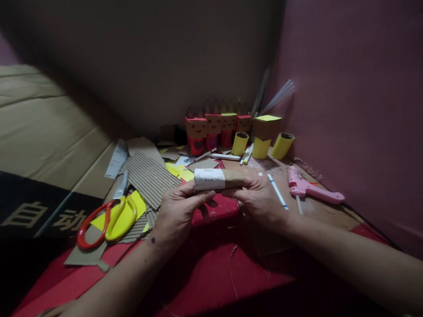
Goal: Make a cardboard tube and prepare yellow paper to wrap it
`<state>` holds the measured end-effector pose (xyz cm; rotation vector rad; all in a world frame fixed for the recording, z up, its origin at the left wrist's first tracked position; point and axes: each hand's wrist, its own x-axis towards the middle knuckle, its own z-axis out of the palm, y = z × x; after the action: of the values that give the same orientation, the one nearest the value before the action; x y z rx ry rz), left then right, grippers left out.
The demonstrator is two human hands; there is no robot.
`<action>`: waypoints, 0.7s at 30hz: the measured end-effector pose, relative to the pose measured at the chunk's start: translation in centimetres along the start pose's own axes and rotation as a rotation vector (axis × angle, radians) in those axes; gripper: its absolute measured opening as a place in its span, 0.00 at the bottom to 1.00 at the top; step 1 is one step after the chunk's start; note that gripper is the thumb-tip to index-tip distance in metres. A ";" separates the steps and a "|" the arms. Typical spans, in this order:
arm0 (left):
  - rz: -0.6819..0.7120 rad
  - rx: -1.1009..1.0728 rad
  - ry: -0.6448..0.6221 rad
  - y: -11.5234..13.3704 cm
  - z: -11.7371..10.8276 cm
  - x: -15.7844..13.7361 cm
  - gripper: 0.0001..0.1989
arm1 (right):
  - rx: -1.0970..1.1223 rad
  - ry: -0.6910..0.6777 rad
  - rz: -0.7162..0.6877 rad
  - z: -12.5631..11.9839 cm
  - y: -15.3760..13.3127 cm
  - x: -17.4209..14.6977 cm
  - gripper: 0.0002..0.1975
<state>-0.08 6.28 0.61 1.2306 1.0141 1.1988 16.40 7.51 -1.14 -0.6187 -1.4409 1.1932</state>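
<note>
Left fingers (201,200) and right fingers (235,193), closed, pinch a cardboard piece (233,178) (white label (209,179) showing).

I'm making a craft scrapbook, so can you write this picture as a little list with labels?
Left hand: holds labelled end of cardboard piece
Right hand: holds its plain brown end
Left side: scissors, cardboard scraps
Right side: pink glue gun, marker
Back: four box-headed figures, yellow tubes
</note>
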 end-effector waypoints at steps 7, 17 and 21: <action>-0.039 -0.004 -0.035 0.0 0.2 0.0 0.06 | 0.118 -0.046 0.111 -0.4 -0.1 -0.4 0.13; 0.000 0.021 -0.063 -0.2 0.1 0.1 0.13 | 0.191 0.038 0.230 -2.6 0.8 0.0 0.16; 0.102 0.058 -0.048 -0.5 0.2 0.0 0.07 | 0.261 0.060 0.328 -2.9 1.5 0.0 0.16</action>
<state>0.12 6.24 0.16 1.3646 0.9667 1.2198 18.79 8.99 -2.87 -0.7188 -1.1345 1.5756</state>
